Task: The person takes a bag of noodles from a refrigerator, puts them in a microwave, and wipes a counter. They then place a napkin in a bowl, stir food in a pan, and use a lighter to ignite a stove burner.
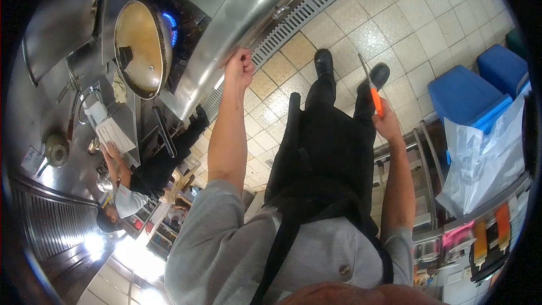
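My right hand (387, 122) is wrapped round the orange handle of a knife (376, 100). The knife's narrow blade points away from me, over the tiled floor and close to my boot in this view. My left hand (240, 68) is closed in a fist with the arm stretched forward. It sits right at the steel front edge of the stove (209, 51), and nothing shows in its fingers. Past it, on the left, a deep pan (149, 51) with a pale inside and a black handle overlaps the burner, where a blue flame shows.
A co-worker (132, 197) on the left reaches toward a white board-like piece (116, 135) on the steel counter. Blue bins (468, 93) and a clear plastic bag (480, 161) stand on the right. Several knives with coloured handles (501, 226) hang at lower right. A floor grate (316, 11) runs along the stove.
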Demonstrator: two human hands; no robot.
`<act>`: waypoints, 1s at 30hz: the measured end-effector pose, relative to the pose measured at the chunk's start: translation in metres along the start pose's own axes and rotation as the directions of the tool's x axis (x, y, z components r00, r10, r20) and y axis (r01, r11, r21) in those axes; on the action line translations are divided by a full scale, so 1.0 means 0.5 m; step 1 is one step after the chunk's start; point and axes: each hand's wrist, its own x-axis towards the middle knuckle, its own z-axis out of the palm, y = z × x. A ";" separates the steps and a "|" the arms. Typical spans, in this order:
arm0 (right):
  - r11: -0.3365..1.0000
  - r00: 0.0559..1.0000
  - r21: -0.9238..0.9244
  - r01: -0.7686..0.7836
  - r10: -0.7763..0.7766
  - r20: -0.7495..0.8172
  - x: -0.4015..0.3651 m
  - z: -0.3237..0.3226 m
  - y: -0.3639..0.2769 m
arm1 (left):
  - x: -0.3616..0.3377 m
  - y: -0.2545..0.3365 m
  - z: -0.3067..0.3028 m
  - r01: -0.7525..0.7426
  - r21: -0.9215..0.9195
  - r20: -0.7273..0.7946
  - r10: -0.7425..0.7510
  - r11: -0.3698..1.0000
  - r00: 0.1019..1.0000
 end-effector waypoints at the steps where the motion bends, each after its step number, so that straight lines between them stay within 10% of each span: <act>1: 1.000 1.000 -0.008 -0.017 0.017 0.002 0.001 0.002 0.000 | 0.000 0.001 0.000 -0.001 0.001 0.000 0.001 1.000 1.000; 30: 0.999 0.999 -0.041 -0.033 0.033 -0.015 0.012 0.017 0.013 | 0.002 -0.001 0.002 -0.031 0.060 -0.045 0.034 0.998 0.998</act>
